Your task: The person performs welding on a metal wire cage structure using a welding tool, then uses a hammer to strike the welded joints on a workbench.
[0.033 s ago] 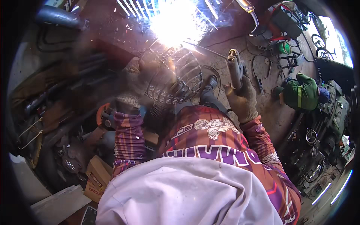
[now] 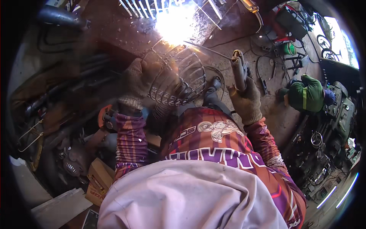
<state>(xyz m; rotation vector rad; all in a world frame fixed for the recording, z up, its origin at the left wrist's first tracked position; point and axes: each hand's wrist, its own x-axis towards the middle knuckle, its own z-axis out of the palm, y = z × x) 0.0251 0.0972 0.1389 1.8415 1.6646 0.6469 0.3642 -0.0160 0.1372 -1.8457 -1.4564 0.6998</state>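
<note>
In my gloved right hand point(image 2: 247, 101) is a welding electrode holder point(image 2: 238, 70), gripped by its handle. From its jaw a thin welding rod point(image 2: 213, 51) slants up and left to a blinding white arc point(image 2: 176, 24) at the table's edge. Below the glare a round cage of bent metal strips point(image 2: 194, 72) leans against the work table point(image 2: 110, 32), its upper rim by the arc. My gloved left hand point(image 2: 138, 82) grips the cage's left side; some fingers blur behind its bars. Glare hides the spot where rod and metal meet.
A row of metal bars point(image 2: 139, 8) lies at the table's far side, near a welding torch point(image 2: 251, 7). Cables and tools are strewn across the floor at right. Another person in a green shirt point(image 2: 306, 93) crouches by machinery point(image 2: 339, 110). A cardboard box point(image 2: 98, 181) sits lower left.
The arc's glare has shrunk a little and the table and bars around it show more clearly. Both hands, the cage and the holder keep nearly the same places.
</note>
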